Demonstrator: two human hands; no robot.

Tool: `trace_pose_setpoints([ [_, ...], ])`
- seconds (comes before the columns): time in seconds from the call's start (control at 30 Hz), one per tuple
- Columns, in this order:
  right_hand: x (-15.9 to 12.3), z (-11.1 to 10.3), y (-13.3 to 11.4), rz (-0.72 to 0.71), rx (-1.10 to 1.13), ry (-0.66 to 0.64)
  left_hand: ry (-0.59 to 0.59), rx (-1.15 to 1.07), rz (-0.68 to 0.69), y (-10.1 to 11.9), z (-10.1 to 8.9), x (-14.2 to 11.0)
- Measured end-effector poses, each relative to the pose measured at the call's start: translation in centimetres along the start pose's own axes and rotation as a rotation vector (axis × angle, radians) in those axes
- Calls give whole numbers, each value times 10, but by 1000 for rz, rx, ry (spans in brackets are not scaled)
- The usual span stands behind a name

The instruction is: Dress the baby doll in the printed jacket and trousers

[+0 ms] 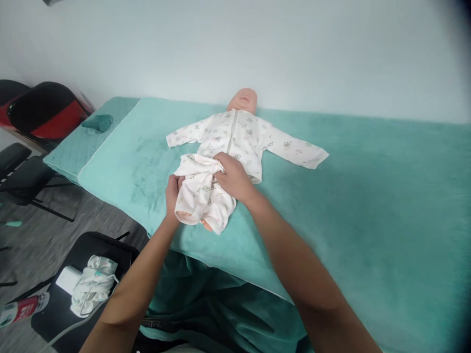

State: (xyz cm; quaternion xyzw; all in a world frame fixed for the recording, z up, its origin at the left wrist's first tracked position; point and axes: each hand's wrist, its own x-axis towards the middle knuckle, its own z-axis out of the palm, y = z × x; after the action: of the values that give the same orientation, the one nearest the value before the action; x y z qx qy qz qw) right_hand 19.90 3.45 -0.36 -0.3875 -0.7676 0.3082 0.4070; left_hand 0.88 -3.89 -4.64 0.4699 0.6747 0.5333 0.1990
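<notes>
Green bed [368,206] stands beside white wall [331,54]; on it lies 1 doll [243,100] in patterned shirt [246,135]. Right hand [235,177] pinches the waist of the trousers [200,191] around its legs; left hand [172,193], fingers partly hidden, grips their side.

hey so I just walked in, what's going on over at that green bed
A person is gripping small white printed pants with both hands, the left hand on one side and the right hand near the waist. The pants are on a doll lying on the bed, with bits of pinkish leg or foot showing at the openings. It wears a matching top, sleeves spread out.
</notes>
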Motion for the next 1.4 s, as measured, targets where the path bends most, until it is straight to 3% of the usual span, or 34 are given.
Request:
trace_pose_setpoints([
  [0.17, 0, 2, 1, 32, -6, 59, 15, 114, 18, 1, 7, 16],
  [0.33, -2, 4, -2, 95, -9, 84, 80, 141, -20, 1, 6, 8],
  [0.5, -3, 5, -4, 73, -15, 11, 155, 15, 32, -6, -2, 1],
  [0.7, -4, -4, -11, 38, 11, -162, 63, -152, 13, -10, -16, -22],
  [0.9, -5, -15, -20, 21, -70, -382, -90, -48, -3, -16, -33, -50],
  [1.03, -5, -9, -23, 12, -163, -402, -100, -31, -36, -22, -32, -59],
  [1.13, -6, -4, -23, 25, -203, -351, -96, 14, 5, -21, -28, -51],
  [1.3, -7, 1, -17, 5, -181, -237, -82, 171, 166, -17, -21, -17],
  [1.4, -7, 3, -13, -12, -140, -185, -39, 238, 182, -16, -16, -1],
])
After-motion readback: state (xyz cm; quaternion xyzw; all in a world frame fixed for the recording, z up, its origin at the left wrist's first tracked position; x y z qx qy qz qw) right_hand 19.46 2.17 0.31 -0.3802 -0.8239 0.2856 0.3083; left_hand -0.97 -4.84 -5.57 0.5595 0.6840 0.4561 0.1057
